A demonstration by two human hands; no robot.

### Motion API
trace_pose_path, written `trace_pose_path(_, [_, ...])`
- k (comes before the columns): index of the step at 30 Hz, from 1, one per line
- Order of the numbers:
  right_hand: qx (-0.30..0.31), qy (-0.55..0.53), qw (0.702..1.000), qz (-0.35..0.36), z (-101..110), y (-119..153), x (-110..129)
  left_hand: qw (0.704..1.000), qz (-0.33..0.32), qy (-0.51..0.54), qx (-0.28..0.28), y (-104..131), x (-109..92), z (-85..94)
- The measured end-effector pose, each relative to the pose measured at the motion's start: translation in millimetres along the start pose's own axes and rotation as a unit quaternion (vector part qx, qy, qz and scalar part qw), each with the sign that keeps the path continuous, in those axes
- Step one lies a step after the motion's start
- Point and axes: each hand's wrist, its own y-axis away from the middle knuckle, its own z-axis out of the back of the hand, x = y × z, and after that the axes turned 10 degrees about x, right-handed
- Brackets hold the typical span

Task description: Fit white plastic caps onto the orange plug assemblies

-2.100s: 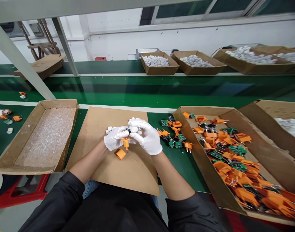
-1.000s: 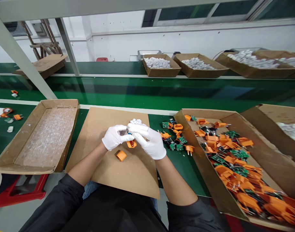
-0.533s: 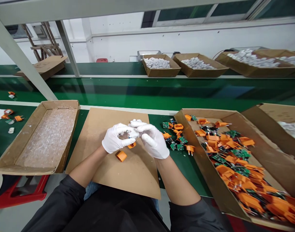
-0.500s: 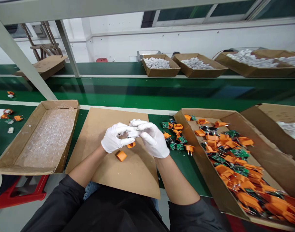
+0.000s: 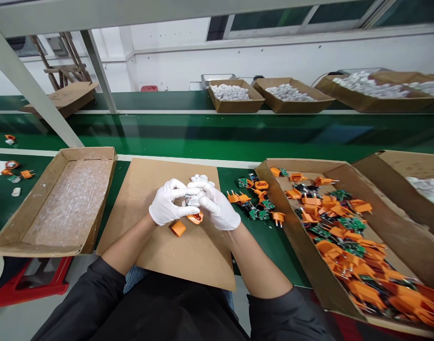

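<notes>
Both of my hands wear white gloves and meet above a brown cardboard sheet (image 5: 160, 255). A small white plastic part (image 5: 191, 200) with a greyish face is pinched by my left hand (image 5: 167, 202), thumb below and fingers above. My right hand (image 5: 220, 206) closes its fingers on the same part from the right, hiding some of it. Just under the fingers lies an open orange plug housing (image 5: 196, 218), partly covered. An orange sleeve-like shell (image 5: 177, 228) rests on the sheet beside it. Behind my hands sits a small heap of white parts (image 5: 202, 179).
At right, a cardboard box (image 5: 295, 265) holds many orange plugs and green circuit boards. Loose plugs and boards (image 5: 257, 196) lie between sheet and box. A shallow cardboard tray (image 5: 57, 248) stands left. Boxes of white parts (image 5: 234, 106) line the far shelf beyond the green belt (image 5: 174, 132).
My right hand has moved left and slightly down, nearer my left hand. The white heap and loose plugs behind it show more. My left hand stays nearly still with the white part.
</notes>
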Motion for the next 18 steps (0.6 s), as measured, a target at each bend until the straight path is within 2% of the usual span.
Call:
trace_pose_path(3, [-0.017,0.024,1.000,-0.001,-1.1,0.4,0.8,1.000,-0.020,0.002,-0.002,0.1,-1.0,0.1])
trace_pose_path(6, [-0.026,0.053,0.998,0.002,-1.7,0.2,0.9,1.000,-0.003,-0.009,-0.001,0.5,-1.5,0.6])
trace_pose_path(9, [0.005,0.028,1.000,-0.006,-1.8,-1.1,0.7,0.999,0.019,-0.022,0.013,0.3,-1.9,2.2])
trace_pose_path(12, [0.041,-0.001,0.999,-0.020,-0.6,-2.6,2.5,0.999,0.003,-0.021,0.032,-0.9,-2.2,4.5])
trace_pose_path(18, [0.070,-0.036,0.996,-0.051,2.8,0.7,11.4,0.996,0.010,-0.025,0.088,-2.9,-2.9,7.6])
